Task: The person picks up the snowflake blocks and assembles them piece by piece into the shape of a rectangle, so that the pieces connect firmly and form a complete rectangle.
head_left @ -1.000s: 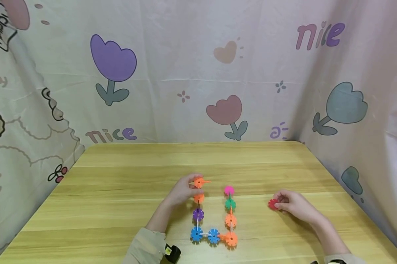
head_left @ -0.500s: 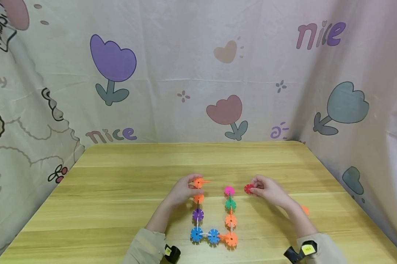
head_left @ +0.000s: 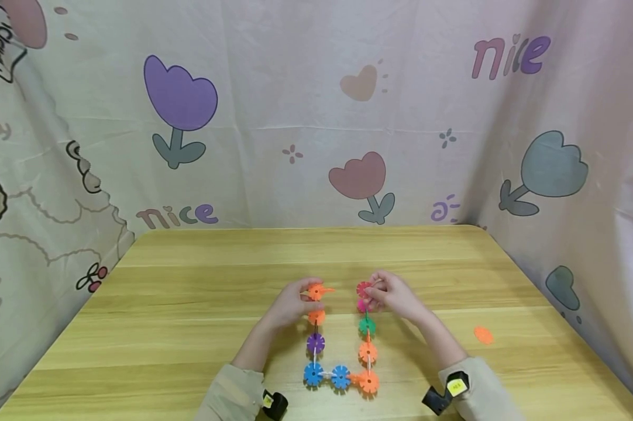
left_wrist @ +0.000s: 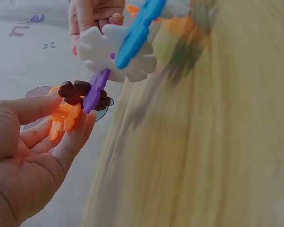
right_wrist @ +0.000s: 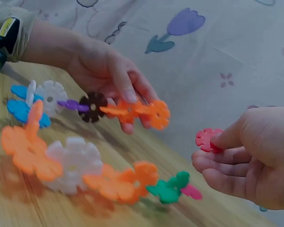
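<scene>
A U-shaped chain of notched, flower-shaped plastic discs stands on the table, with blue discs point(head_left: 313, 373) at one near corner and an orange disc point(head_left: 368, 382) at the other. My left hand point(head_left: 289, 305) holds the left arm's far end by its orange discs point(right_wrist: 130, 112); a brown disc point(right_wrist: 93, 107) and a purple disc point(head_left: 316, 343) follow. Between thumb and fingers, my right hand point(head_left: 395, 297) pinches a loose red disc point(right_wrist: 208, 140). It is close beyond the pink disc point(right_wrist: 192, 191) that ends the right arm, joined to a green disc point(head_left: 367, 326); a gap shows in the right wrist view.
A single orange disc point(head_left: 483, 334) lies on the wooden table point(head_left: 190, 327) at the right. Behind the table hangs a printed cloth point(head_left: 274, 76), which also runs along both sides. White discs point(right_wrist: 75, 163) link the coloured ones.
My right hand has carried the red disc leftward to the pink end of the chain, uncovering the loose orange disc. The left hand keeps its hold in the same place.
</scene>
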`<control>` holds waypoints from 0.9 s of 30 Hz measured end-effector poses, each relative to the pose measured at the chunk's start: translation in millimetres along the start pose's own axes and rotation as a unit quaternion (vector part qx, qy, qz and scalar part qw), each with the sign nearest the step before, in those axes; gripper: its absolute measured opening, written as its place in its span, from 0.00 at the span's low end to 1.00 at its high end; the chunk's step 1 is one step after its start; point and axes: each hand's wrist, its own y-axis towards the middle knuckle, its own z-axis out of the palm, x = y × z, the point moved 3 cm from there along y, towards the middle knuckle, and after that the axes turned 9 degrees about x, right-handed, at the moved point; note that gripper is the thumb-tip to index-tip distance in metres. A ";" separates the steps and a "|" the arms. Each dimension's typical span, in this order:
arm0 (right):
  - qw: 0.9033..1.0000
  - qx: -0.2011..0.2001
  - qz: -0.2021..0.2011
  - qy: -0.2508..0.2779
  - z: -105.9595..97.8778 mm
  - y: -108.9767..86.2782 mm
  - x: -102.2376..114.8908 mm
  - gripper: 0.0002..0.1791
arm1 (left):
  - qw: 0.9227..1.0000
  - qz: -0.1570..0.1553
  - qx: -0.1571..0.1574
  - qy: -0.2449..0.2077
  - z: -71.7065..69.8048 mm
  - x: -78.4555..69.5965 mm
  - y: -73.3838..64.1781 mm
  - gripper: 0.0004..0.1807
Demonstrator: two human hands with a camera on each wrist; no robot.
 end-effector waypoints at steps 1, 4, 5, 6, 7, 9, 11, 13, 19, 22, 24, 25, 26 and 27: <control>1.000 -0.003 0.000 0.001 2.2 1.8 1.7 0.08 | 1.000 0.001 0.001 -0.001 0.2 -0.2 0.0 0.30; 1.000 -0.011 0.006 -0.006 8.7 7.0 5.1 0.09 | 1.000 0.001 0.005 -0.005 1.0 -0.3 0.0 0.29; 1.000 -0.013 0.008 -0.009 10.7 8.5 5.8 0.10 | 1.000 0.001 0.005 -0.006 1.3 -0.3 0.0 0.29; 1.000 -0.015 0.012 -0.013 12.8 9.9 6.6 0.10 | 1.000 0.001 0.005 -0.007 1.4 -0.2 0.1 0.29; 1.000 -0.016 0.015 -0.015 14.7 11.2 7.3 0.11 | 1.000 0.001 0.004 -0.008 1.6 -0.1 0.1 0.29; 1.000 -0.017 0.019 -0.015 18.4 13.7 8.4 0.12 | 1.000 0.001 0.001 -0.005 1.6 0.4 0.4 0.29; 1.000 -0.018 0.020 -0.015 21.6 16.0 9.6 0.13 | 1.000 0.001 -0.001 -0.003 1.6 0.9 0.9 0.29; 1.000 -0.019 0.020 -0.012 24.3 17.8 10.5 0.13 | 1.000 0.001 -0.003 -0.002 1.5 1.3 1.2 0.29; 0.999 -0.026 0.022 -0.006 29.5 20.5 10.5 0.12 | 1.000 0.000 -0.003 -0.004 2.7 -7.5 -2.8 0.28; 0.999 -0.035 0.021 -0.008 30.9 20.9 10.1 0.10 | 1.000 0.001 -0.001 0.000 3.7 -19.7 -8.3 0.27; 0.999 -0.039 0.021 -0.011 32.0 21.2 9.8 0.09 | 1.000 -0.001 0.000 0.005 4.4 -28.2 -12.4 0.27; 0.999 -0.040 0.022 -0.011 32.6 21.3 9.6 0.09 | 1.000 -0.002 0.000 0.007 4.7 -31.5 -14.2 0.27; 0.999 -0.039 0.022 -0.010 33.3 21.5 9.4 0.08 | 1.000 -0.005 0.000 0.010 4.9 -33.3 -15.2 0.27; 0.999 -0.039 0.021 -0.009 33.9 21.6 9.4 0.08 | 1.000 -0.007 0.000 0.011 5.1 -35.1 -16.2 0.28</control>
